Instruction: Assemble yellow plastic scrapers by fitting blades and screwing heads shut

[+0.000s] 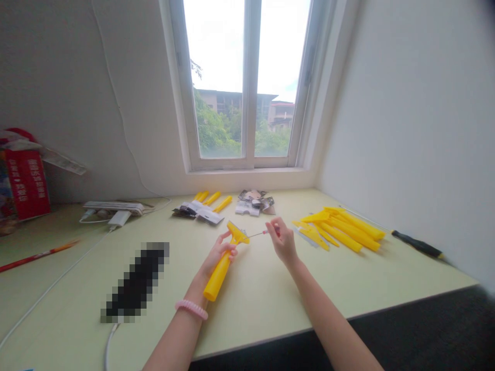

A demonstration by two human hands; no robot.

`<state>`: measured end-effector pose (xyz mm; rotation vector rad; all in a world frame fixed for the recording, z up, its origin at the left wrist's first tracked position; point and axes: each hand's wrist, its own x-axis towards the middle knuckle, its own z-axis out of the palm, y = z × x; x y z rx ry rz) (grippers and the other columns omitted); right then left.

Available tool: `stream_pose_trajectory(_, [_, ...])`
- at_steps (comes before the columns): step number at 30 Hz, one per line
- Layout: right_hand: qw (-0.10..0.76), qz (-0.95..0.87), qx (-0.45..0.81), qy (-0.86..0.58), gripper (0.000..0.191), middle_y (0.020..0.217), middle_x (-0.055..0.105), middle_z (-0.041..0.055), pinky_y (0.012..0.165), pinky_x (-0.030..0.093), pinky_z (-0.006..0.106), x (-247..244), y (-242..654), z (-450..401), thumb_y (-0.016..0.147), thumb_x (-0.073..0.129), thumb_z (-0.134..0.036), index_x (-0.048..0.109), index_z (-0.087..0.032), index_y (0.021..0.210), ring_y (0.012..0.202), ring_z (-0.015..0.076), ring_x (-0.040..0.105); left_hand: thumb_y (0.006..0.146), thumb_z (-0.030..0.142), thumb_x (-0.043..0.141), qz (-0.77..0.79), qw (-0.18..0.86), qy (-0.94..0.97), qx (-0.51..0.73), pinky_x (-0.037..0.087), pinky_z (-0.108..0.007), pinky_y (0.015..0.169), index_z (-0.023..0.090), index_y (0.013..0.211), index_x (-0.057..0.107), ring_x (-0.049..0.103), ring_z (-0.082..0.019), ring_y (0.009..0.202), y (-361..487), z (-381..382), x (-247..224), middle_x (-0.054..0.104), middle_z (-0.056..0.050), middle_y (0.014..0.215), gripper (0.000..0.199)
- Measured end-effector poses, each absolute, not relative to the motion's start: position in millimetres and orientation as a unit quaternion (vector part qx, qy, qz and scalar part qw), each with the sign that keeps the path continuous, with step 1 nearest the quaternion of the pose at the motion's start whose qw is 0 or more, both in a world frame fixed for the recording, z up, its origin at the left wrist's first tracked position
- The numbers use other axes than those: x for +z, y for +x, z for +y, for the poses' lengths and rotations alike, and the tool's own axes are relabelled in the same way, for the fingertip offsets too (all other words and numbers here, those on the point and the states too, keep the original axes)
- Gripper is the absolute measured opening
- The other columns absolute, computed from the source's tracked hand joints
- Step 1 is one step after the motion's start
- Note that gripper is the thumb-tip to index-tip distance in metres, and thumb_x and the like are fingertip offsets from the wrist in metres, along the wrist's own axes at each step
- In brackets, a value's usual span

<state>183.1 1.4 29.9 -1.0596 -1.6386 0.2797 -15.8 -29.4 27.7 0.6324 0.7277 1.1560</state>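
Right now both of my hands work close together at 12 o'clock, on the pale green desk (247, 330). My left hand (218, 252), with a pink coiled bracelet (191, 309) on its wrist, holds a bright yellow plastic scraper (221, 272). Its fingers (224, 250) are closed around the neck, the long handle points down toward me, and the wide head tilts up to the right. My right hand (283, 241) is just beside it, and its fingers (274, 225) are pressed together in a pinch on a small screwdriver (258, 234) with a thin steel shaft and a little red part. The tip of the shaft reaches the scraper head, but I cannot tell if it sits in a screw.

At 2 o'clock lies a pile of yellow plastic scraper parts (340, 229), and farther right, near 3 o'clock, is a black-handled screwdriver (417, 243). Straight ahead, near the white window (247, 87), are three yellow plastic sticks (212, 201) and small grey packets (253, 203). At 10 o'clock stand a white power strip (112, 207) and a red cardboard box (27, 183). At 9 o'clock lies a red pencil (38, 255).
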Motion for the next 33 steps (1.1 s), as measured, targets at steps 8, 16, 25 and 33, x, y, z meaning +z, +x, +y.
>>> stream_pose_trajectory(8, [0.545,-0.715,0.07,-0.432,0.01,0.072,0.055,0.0004,0.061,0.04,0.026,31.5,183.2,0.7,0.085,0.035,-0.029,0.042,-0.022,0.082,0.065,0.015,0.053,0.066,0.001,0.055,0.342,0.724,0.297,0.52,0.034,-0.011,0.041,0.022,0.125,0.03,0.046,-0.002,0.046,-15.2,-28.5,27.4,0.055,-0.003,0.079,0.067])
stream_pose_trajectory(16, [0.522,-0.711,0.104,-0.46,0.018,0.059,0.049,-0.0039,0.052,0.035,0.023,30.3,182.5,1.7,0.086,0.037,-0.035,0.042,-0.022,0.075,0.052,0.0125,0.048,0.066,0.001,0.054,0.343,0.722,0.301,0.52,0.033,-0.011,0.041,0.023,0.124,0.029,0.046,-0.003,0.046,-15.9,-26.9,25.9,0.053,-0.001,0.076,0.067])
stream_pose_trajectory(25, [0.548,-0.706,0.101,-0.438,0.011,0.065,0.053,-0.002,0.054,0.038,0.023,30.9,182.5,1.0,0.085,0.041,-0.033,0.042,-0.021,0.083,0.055,0.0128,0.052,0.065,0.0,0.057,0.344,0.72,0.289,0.529,0.034,-0.011,0.041,0.022,0.125,0.031,0.047,-0.003,0.047,-16.8,-28.8,27.9,0.056,-0.003,0.08,0.069])
stream_pose_trajectory(33, [0.513,-0.721,0.085,-0.458,0.011,0.07,0.053,-0.001,0.056,0.039,0.025,29.8,184.9,4.0,0.083,0.035,-0.029,0.043,-0.022,0.081,0.062,0.0152,0.052,0.064,0.0,0.058,0.335,0.723,0.274,0.539,0.036,-0.012,0.041,0.022,0.125,0.032,0.047,-0.002,0.047,-17.4,-31.7,30.7,0.058,-0.007,0.091,0.07])
